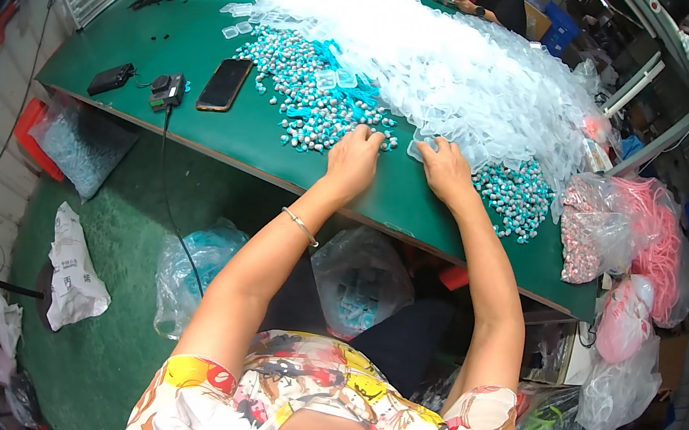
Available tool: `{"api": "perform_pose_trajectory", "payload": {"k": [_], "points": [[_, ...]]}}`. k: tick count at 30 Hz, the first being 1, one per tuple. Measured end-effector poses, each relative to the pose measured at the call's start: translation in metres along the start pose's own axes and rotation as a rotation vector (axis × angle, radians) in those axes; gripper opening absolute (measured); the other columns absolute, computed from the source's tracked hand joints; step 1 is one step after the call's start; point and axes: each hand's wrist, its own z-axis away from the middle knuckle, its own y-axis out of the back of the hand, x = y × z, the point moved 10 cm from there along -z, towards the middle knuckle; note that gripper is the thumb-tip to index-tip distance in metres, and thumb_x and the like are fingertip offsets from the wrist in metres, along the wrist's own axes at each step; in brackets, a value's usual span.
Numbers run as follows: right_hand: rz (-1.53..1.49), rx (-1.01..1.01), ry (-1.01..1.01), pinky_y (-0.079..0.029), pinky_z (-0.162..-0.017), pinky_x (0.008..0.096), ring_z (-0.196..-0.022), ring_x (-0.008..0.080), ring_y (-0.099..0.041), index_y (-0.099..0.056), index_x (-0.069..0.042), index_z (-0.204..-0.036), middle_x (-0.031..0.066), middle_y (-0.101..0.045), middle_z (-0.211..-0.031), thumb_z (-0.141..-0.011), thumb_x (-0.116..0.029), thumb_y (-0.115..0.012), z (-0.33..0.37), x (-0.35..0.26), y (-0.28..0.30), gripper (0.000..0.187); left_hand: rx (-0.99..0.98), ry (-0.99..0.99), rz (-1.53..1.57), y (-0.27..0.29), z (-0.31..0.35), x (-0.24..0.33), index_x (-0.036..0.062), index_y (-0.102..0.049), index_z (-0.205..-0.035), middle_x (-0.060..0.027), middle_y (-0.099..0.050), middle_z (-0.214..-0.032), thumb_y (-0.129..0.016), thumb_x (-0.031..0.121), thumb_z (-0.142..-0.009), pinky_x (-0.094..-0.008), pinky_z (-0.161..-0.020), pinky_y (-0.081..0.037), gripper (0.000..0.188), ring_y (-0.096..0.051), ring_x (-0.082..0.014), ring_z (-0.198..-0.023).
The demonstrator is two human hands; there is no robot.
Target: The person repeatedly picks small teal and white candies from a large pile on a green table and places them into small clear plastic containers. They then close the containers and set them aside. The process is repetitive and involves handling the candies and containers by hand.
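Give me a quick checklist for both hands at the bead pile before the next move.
1. Left hand on the teal and grey beads: ok.
2. Right hand at the clear plastic cases: ok.
3. Whether either hand pinches a piece: cannot tell.
4. Beads away from the green table's near edge: ok.
5. Black phone lies apart from the beads: ok.

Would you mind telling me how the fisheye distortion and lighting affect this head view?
In the head view, the green table edge bows toward the dark round rim; lighting is even and soft, the clear plastic pile washes out pale, and the left hand and right hand stay sharp.
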Motion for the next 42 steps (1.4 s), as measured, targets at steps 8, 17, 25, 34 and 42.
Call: {"api": "perform_pose_trajectory", "payload": {"k": [8,17,25,34,42], "points": [[0.01,0.2,-0.027,-0.053,-0.078,0.042,-0.091,0.0319,-0.063,-0.063,-0.009,-0.106,0.0136,-0.063,-0.099,-0.082,-0.004,-0.057,0.009,0.028,0.036,0.025,0.05,-0.022,-0.045,-0.009,0.0,-0.001,0.004,-0.06,-0.083,-0.0152,-0.06,-0.082,-0.057,0.002,-0.078,-0.0463,-0.068,-0.053,0.006,-0.063,-0.0352,-0.081],[-0.593,0.272,-0.483,-0.055,-0.076,0.0372,-0.084,0.0296,-0.069,-0.069,-0.004,-0.102,0.0156,-0.071,-0.091,-0.08,0.005,-0.057,0.063,0.045,0.045,0.026,0.045,0.004,0.073,-0.005,0.007,-0.007,0.0099,-0.064,-0.088,-0.0104,-0.061,-0.087,-0.069,0.008,-0.082,-0.0449,-0.069,-0.051,0.008,-0.063,-0.0335,-0.084],[-0.615,0.084,-0.391,-0.051,-0.081,0.0428,-0.092,0.0348,-0.064,-0.061,-0.005,-0.111,0.0164,-0.067,-0.099,-0.082,-0.002,-0.063,0.062,0.0,0.025,0.029,-0.086,-0.151,0.15,-0.009,0.01,0.003,0.0075,-0.063,-0.087,-0.0111,-0.062,-0.088,-0.067,0.003,-0.081,-0.0434,-0.07,-0.05,0.009,-0.063,-0.033,-0.085],[-0.493,0.292,-0.614,-0.053,-0.072,0.0359,-0.078,0.0258,-0.068,-0.069,-0.005,-0.099,0.0121,-0.07,-0.089,-0.084,-0.006,-0.064,0.122,0.083,0.071,0.016,-0.145,-0.161,0.159,-0.014,0.012,0.007,0.0089,-0.069,-0.093,-0.0106,-0.065,-0.091,-0.068,0.006,-0.083,-0.0406,-0.074,-0.052,0.011,-0.065,-0.0318,-0.086],[-0.067,-0.05,-0.641,-0.045,-0.084,0.0489,-0.094,0.029,-0.064,-0.074,-0.012,-0.09,0.007,-0.07,-0.093,-0.081,-0.02,-0.07,0.114,0.088,0.053,0.013,-0.123,0.054,0.143,-0.021,0.013,0.005,0.0087,-0.071,-0.091,-0.0113,-0.067,-0.088,-0.071,0.012,-0.082,-0.0403,-0.071,-0.052,0.01,-0.066,-0.0297,-0.08]]}}
